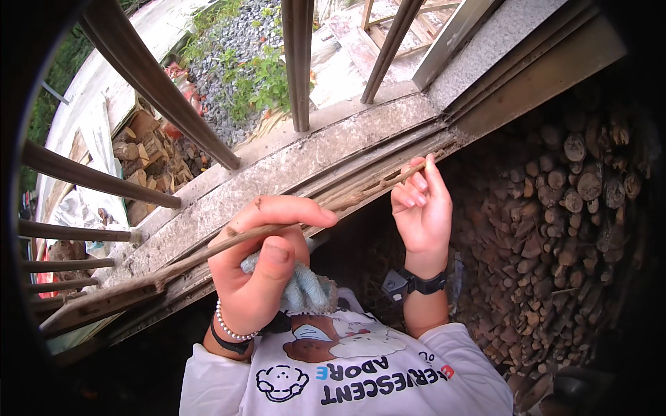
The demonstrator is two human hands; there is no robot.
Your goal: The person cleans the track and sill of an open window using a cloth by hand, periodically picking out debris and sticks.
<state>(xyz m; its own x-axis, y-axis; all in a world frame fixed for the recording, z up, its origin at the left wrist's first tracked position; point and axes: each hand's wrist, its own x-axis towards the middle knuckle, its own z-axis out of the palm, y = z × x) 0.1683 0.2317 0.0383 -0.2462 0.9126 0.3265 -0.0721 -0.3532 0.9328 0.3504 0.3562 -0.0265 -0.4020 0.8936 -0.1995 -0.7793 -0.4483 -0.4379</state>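
A long, thin wooden stick with knots slants up from the lower left along the window sill. It crosses my left hand between thumb and curled index finger. Also in that hand is a bunched light-blue knitted cloth or glove, partly hidden by the fingers. My right hand pinches the thin upper right end of the stick between thumb and index fingertip, with the other fingers curled. Part of the stick is covered by my left index finger, so I cannot tell whether it runs unbroken there.
Directly beyond my hands lies a dirty stone window sill with a sliding-window track. Metal bars stand along it. Stacked firewood fills the dark right side. Outside are split logs, gravel and green plants.
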